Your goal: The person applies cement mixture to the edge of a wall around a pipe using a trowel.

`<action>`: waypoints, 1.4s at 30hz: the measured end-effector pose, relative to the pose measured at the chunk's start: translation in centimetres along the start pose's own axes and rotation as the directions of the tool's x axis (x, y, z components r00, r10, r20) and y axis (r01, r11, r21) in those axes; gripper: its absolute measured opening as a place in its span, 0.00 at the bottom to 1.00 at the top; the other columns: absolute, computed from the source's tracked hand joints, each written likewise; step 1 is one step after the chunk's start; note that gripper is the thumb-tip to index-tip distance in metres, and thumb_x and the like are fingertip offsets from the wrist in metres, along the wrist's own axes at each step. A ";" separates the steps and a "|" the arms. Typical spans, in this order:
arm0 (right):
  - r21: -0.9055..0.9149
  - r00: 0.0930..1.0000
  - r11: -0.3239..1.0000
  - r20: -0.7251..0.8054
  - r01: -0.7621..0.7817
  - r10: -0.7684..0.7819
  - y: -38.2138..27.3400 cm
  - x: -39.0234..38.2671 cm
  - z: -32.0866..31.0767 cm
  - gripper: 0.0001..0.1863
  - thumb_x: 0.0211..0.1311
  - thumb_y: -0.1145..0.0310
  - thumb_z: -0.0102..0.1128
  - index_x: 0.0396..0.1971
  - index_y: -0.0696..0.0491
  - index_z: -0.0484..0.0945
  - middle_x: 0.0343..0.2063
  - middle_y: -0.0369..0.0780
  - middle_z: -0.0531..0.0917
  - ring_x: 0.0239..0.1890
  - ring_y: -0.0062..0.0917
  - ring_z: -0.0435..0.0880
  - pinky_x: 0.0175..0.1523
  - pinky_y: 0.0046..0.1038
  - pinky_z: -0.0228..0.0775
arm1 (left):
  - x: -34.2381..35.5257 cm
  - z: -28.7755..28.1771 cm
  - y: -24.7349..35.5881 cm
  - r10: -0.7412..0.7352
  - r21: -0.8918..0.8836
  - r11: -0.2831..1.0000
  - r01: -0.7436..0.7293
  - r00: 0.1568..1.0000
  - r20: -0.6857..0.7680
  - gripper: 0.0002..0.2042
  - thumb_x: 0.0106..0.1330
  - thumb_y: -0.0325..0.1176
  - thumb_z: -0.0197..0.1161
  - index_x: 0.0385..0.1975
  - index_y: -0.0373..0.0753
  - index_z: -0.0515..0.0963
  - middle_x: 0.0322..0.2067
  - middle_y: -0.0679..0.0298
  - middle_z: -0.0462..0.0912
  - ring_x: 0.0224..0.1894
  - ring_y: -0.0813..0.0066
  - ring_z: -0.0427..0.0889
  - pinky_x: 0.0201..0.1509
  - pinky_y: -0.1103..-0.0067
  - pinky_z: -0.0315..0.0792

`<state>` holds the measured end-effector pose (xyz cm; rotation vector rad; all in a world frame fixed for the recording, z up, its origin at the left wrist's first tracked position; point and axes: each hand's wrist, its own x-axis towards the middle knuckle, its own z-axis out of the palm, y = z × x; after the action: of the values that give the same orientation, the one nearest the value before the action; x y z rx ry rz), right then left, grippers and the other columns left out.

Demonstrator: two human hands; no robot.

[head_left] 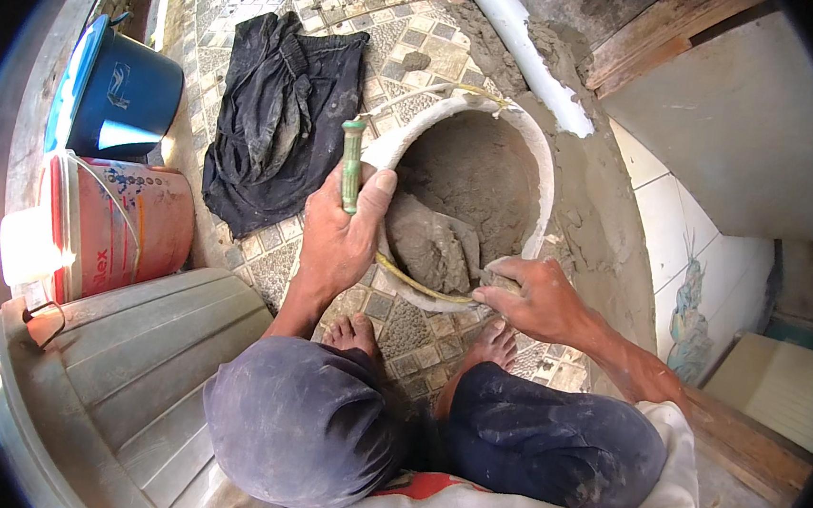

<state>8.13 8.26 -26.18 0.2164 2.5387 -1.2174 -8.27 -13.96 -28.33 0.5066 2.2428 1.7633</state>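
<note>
Nearest are the person's two knees (317, 424) in dark, dusty cloth, with bare feet (497, 345) on the patterned tiles beyond them and a grey ribbed plastic panel (158, 378) to the left. Ahead of the feet, the right hand (532, 297) is closed around the handle of a trowel (472, 250), whose blade sits in the grey mortar (475, 169) within a round, pale bucket (547, 184). The left hand (343, 235), at the bucket's left side, grips an upright green handle (351, 168) between thumb and fingers; whether it also holds the rim is unclear. Left of these stands a red pail (142, 219). Farther out lie a dark, crumpled garment (283, 120), a blue bucket (128, 89) and, to the upper right, a white pipe (523, 48) beside smeared mortar.
</note>
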 end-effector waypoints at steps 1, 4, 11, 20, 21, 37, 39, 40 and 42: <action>0.027 1.000 1.000 -0.004 -0.015 0.015 -0.1 -0.2 -0.3 0.22 0.62 0.59 0.69 0.41 0.67 0.83 0.33 0.59 0.85 0.37 0.48 0.89 0.44 0.41 0.78 | -0.1 -0.2 -0.3 0.002 -0.001 1.000 -0.002 1.000 -0.023 0.16 0.75 0.43 0.61 0.36 0.33 0.77 0.22 0.68 0.73 0.27 0.80 0.69 0.32 0.76 0.67; -0.006 0.999 1.000 -0.037 -0.002 0.002 -0.3 -0.5 -1.2 0.24 0.61 0.58 0.71 0.45 0.65 0.84 0.36 0.57 0.87 0.40 0.45 0.90 0.47 0.38 0.80 | -0.2 -0.9 -1.5 0.003 -0.038 0.999 -0.006 0.996 -0.084 0.15 0.76 0.43 0.60 0.36 0.34 0.77 0.23 0.72 0.72 0.28 0.83 0.67 0.32 0.78 0.65; -0.028 0.977 0.995 -0.185 0.101 -0.104 -0.6 0.8 -3.1 0.24 0.62 0.58 0.71 0.47 0.65 0.84 0.38 0.55 0.88 0.38 0.40 0.90 0.48 0.35 0.80 | -2.0 -4.4 -6.8 -0.158 -0.118 0.984 0.134 0.961 -0.227 0.15 0.78 0.44 0.57 0.35 0.37 0.76 0.28 0.77 0.70 0.31 0.86 0.64 0.34 0.83 0.60; 0.449 0.982 0.892 -0.143 -0.047 0.124 -2.1 6.8 -13.3 0.18 0.67 0.64 0.68 0.49 0.60 0.83 0.27 0.39 0.85 0.21 0.14 0.79 0.25 0.17 0.69 | -3.6 -6.0 -10.2 -0.263 -0.373 0.918 0.135 0.912 -0.316 0.19 0.82 0.44 0.52 0.45 0.31 0.79 0.38 0.62 0.84 0.38 0.77 0.78 0.44 0.76 0.74; 0.485 0.975 0.874 -0.176 -0.032 0.133 -1.7 8.2 -14.7 0.16 0.68 0.64 0.66 0.48 0.60 0.83 0.27 0.38 0.84 0.20 0.14 0.79 0.24 0.16 0.68 | -3.7 -6.4 -10.5 -0.236 -0.342 0.932 0.119 0.916 -0.323 0.19 0.82 0.43 0.52 0.45 0.31 0.79 0.38 0.62 0.84 0.38 0.77 0.79 0.44 0.76 0.74; -0.575 0.797 0.725 -0.601 -0.379 -0.061 10.0 19.6 -20.7 0.17 0.68 0.65 0.54 0.38 0.65 0.82 0.39 0.64 0.84 0.44 0.60 0.85 0.50 0.52 0.77 | -3.2 -5.8 -11.2 -0.249 -0.395 0.910 0.129 0.930 -0.269 0.19 0.83 0.42 0.47 0.47 0.30 0.78 0.40 0.60 0.85 0.39 0.77 0.81 0.44 0.78 0.75; -0.590 0.864 0.720 -0.503 -0.366 0.027 13.3 23.1 -22.0 0.17 0.67 0.65 0.54 0.34 0.65 0.84 0.37 0.64 0.84 0.43 0.60 0.85 0.50 0.52 0.77 | -2.7 -5.5 -11.0 -0.247 -0.364 0.921 0.141 0.932 -0.266 0.21 0.83 0.42 0.46 0.47 0.28 0.79 0.39 0.59 0.86 0.38 0.76 0.82 0.43 0.77 0.76; -0.628 0.872 0.699 -0.489 -0.343 -0.011 12.9 23.8 -22.2 0.16 0.65 0.68 0.54 0.35 0.67 0.84 0.34 0.64 0.84 0.42 0.59 0.86 0.50 0.52 0.77 | -3.0 -5.9 -11.2 -0.215 -0.282 0.950 0.138 0.940 -0.265 0.21 0.83 0.42 0.46 0.46 0.28 0.79 0.39 0.59 0.86 0.37 0.76 0.82 0.43 0.77 0.76; -0.557 0.841 0.746 -0.541 -0.365 0.008 10.5 22.8 -22.2 0.15 0.64 0.69 0.55 0.37 0.66 0.85 0.35 0.64 0.84 0.43 0.58 0.86 0.50 0.52 0.77 | -3.4 -6.7 -11.5 -0.198 -0.217 0.967 0.136 0.935 -0.293 0.21 0.83 0.42 0.46 0.45 0.28 0.79 0.38 0.59 0.86 0.37 0.76 0.81 0.42 0.77 0.76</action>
<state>-15.21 32.12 -28.66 0.6928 3.1034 -0.1376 -9.16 -23.71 -37.98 -0.0089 2.1935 2.0601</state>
